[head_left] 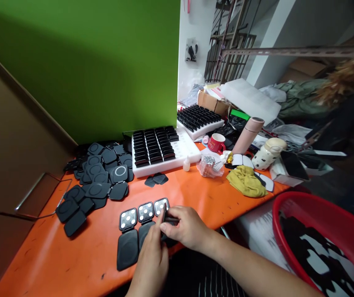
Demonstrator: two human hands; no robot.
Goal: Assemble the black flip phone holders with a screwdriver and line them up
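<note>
Head view shows an orange surface (81, 247) running out ahead of both hands. Well off to the right of the fingers sits a red tub (325, 218) holding dark pieces. Beyond the fingers stands a white tray (183, 150) filled with rows of black parts, and ahead to their left lies a loose pile of black pads (98, 181). Just beside the fingers, three hinged black units (140, 227) lie open in a row, each with a white-dotted square above a dark flap. The right hand (187, 227) pinches a small dark piece against the rightmost unit, fingers closed on it. The left hand (152, 258) has its fingers bent onto the same unit; whether they grip it, I cannot tell. The row lies close to the surface's near edge, so a sideways nudge could, I judge, push a unit off.
</note>
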